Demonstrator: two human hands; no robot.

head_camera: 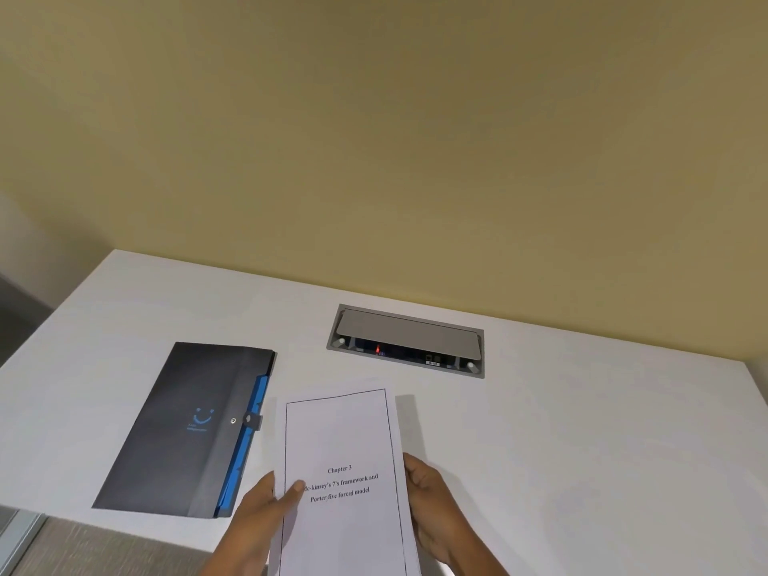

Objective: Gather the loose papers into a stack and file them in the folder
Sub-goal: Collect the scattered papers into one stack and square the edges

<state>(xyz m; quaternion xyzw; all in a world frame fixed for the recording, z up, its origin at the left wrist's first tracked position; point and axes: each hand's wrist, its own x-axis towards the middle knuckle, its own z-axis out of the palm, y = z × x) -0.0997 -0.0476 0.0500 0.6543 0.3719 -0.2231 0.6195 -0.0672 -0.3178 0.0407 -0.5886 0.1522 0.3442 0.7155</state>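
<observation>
A stack of white papers [340, 434] stands upright over the table's front edge; its top sheet has a thin black border and the printed heading "Chapter 3". My left hand [262, 517] grips the stack's left edge, thumb across the front. My right hand [436, 505] holds the right edge from behind. A dark grey folder [183, 430] lies shut on the table to the left of the papers. It has a blue smiley print, a snap tab, and blue dividers showing along its right side.
The white table [582, 430] meets a yellow wall [415, 139] at the back. A grey cable box [405, 340] with a half-raised lid is set into the tabletop behind the papers. The table's left front edge [50, 509] drops off to the floor.
</observation>
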